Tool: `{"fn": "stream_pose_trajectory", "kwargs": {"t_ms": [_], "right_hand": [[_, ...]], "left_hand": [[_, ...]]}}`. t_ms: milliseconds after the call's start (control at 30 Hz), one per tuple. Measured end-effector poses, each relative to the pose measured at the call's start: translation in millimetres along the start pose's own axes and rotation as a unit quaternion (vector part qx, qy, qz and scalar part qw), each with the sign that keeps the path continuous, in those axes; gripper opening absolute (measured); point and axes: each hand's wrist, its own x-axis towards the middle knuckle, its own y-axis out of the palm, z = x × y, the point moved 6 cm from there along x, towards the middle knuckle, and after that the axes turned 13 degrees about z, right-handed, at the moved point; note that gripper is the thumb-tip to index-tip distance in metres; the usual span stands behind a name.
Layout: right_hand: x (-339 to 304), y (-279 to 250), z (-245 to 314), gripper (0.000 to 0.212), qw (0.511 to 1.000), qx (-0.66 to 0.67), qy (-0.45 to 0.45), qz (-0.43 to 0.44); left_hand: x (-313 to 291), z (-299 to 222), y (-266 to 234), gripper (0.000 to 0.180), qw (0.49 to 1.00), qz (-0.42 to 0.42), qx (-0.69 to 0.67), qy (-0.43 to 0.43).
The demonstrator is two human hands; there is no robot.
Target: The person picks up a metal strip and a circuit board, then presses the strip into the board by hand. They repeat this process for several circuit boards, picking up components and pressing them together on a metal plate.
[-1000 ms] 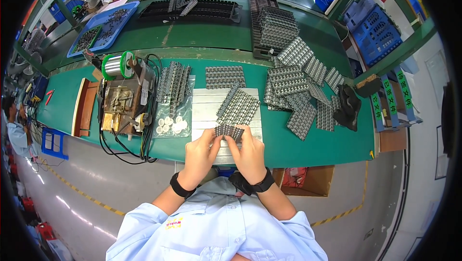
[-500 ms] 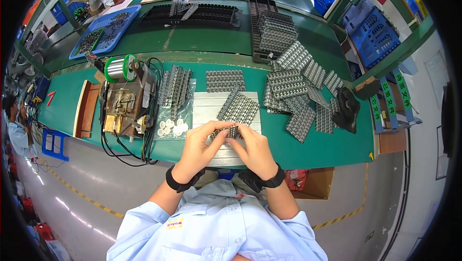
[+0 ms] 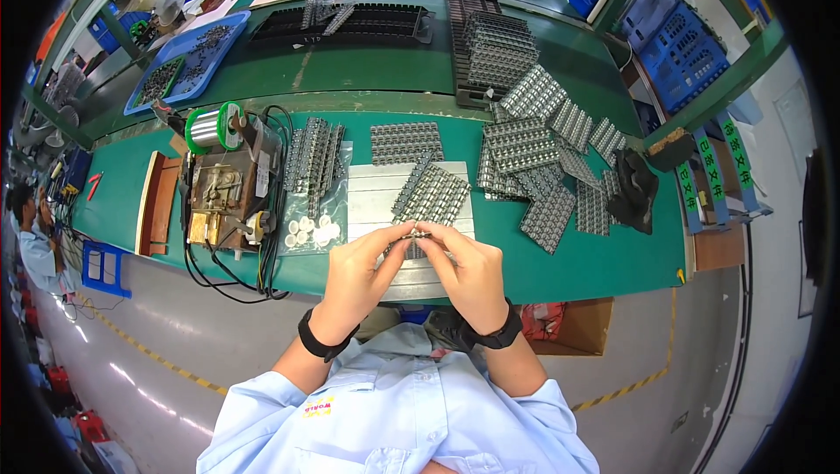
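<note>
Both L hand (image 3: 353, 273) & R hand (image 3: 472, 275) pinch board pc. (image 3: 417, 235) (mostly hidden).

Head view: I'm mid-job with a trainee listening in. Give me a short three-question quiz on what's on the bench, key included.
1. Multiple choice: what colour are the flanges of the wire spool?
A) red
B) green
C) white

2. True or false: the white round pieces lie to the right of the silvery plate.

3. Open: which of the worker's hands hold the small dark piece?

Key:
1. B, green.
2. False; the white round pieces lie to the left of the silvery plate.
3. Both: left hand and right hand, with fingers hiding most of it.
</note>
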Motion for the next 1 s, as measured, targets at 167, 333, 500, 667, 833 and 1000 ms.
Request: {"fn": "stream_pose_trajectory", "kwargs": {"t_ms": [167,333,500,667,833,1000], "right_hand": [[-1.4,0.7,1.0,0.02,1.0,-0.006,-0.001,-0.023],[-5.0,4.6,2.0,0.018,0.999,-0.019,0.019,-0.036],[-7.7,8.4,6.1,0.018,0.996,-0.04,0.002,-0.077],[-7.1,5.3,2.1,0.021,0.996,-0.023,0.001,-0.081],[-4.8,12.1,-5.8,0.029,1.0,-0.014,0.016,0.002],[-13.1,30.7,2.0,0.034,1.0,-0.015,0.008,0.006]], "left_hand": [[-3.5,0.2,3.9,0.023,1.0,-0.011,0.019,-0.02],[-5.7,-3.4,8.5,0.023,0.999,-0.039,0.015,-0.029],[-6.6,-6.6,10.3,0.022,0.996,-0.068,0.044,-0.027],[-2.3,-4.9,9.9,0.022,0.998,-0.052,0.019,-0.021],[-1.5,14.2,14.5,0.038,0.991,-0.043,-0.124,-0.023],[3.1,18.6,27.6,0.05,0.993,-0.066,-0.097,0.022]]}}
